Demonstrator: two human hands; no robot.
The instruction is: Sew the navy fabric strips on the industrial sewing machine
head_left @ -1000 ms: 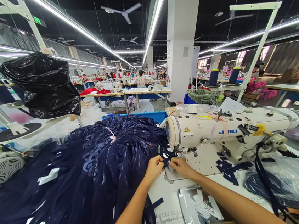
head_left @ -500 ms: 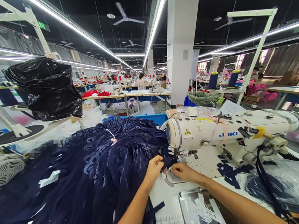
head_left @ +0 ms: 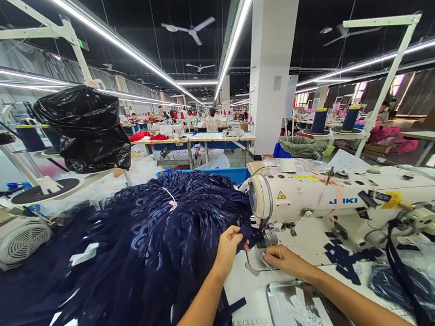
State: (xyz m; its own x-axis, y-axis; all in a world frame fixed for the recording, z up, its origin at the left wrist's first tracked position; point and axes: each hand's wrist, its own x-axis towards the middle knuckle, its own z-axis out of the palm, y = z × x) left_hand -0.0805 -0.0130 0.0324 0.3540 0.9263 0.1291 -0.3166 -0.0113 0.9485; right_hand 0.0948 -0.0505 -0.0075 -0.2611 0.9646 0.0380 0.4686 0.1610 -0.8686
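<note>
Since the earlier frame in the head view, the right hand (head_left: 284, 259) has slid a little away from the navy cloth (head_left: 251, 235), while the left hand (head_left: 226, 250) has stayed on it. The left grip is a narrow pinch on the cloth's near edge; the cloth lies at the needle end of the sewing machine (head_left: 302, 193), beside the big navy heap (head_left: 172, 250). The right grip is narrow too, low over the metal plate (head_left: 255, 258), seemingly on a pale scrap (head_left: 266, 262) too small to name. A tray (head_left: 272, 307) of pale slips (head_left: 306, 304) sits on the table (head_left: 241, 280) beside the right forearm. To work well here, the left hand should keep the cloth flat and square, fingertips clear of the needle, guiding without tugging
</note>
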